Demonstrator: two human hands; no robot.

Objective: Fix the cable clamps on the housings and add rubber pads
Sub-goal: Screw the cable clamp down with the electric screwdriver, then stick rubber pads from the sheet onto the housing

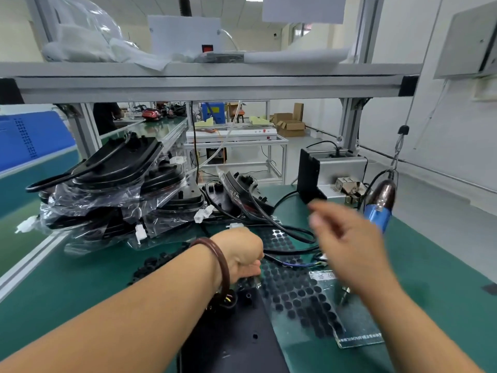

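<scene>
Black plastic, matte and pierced by a few small holes, makes up the housing (236, 343), which lies flat on the green mat (430, 278). Its long axis runs from the near edge away towards the stack of bagged housings (113, 189). The left hand (242, 254) rests at its far end with fingers folded under the palm; whether they grip it I cannot tell. Just right of the housing lies a clear sheet of round black rubber pads (298, 294). The right hand (347, 243) hovers above the sheet, blurred, with its fingers loosely spread and nothing in them.
</scene>
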